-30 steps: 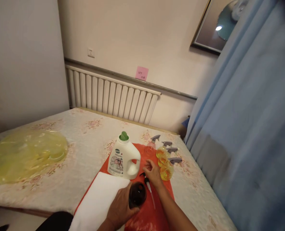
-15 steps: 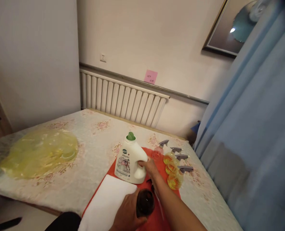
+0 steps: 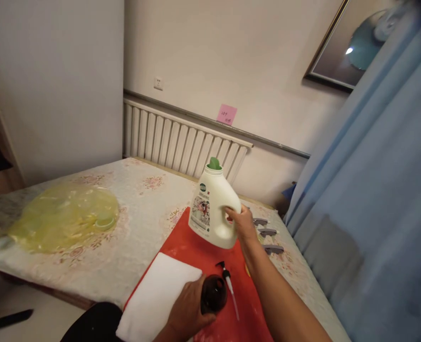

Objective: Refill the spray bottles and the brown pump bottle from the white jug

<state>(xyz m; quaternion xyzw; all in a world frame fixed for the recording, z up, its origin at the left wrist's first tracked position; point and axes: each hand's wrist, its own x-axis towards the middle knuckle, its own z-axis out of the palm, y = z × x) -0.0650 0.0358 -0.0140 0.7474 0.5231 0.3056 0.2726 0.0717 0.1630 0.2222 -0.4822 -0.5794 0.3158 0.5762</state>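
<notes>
My right hand grips the handle of a cream detergent jug, which hangs upright above a red mat. Its cap is off, and a green spout shows in the neck. My left hand is wrapped round a dark brown bottle whose open mouth faces up. Just right of that bottle, a black pump head with a clear dip tube lies on the mat. A folded white cloth lies left of my left hand.
Spray bottles with grey trigger heads stand to the right, partly hidden by my right arm. On the left of the floral-covered bed lies a yellow plastic bag with a green cap at its edge. A blue curtain hangs at the right.
My right hand has lifted the jug off the mat, up and to the right. The pump shows more fully now. My left hand still holds the brown bottle in nearly the same place.
</notes>
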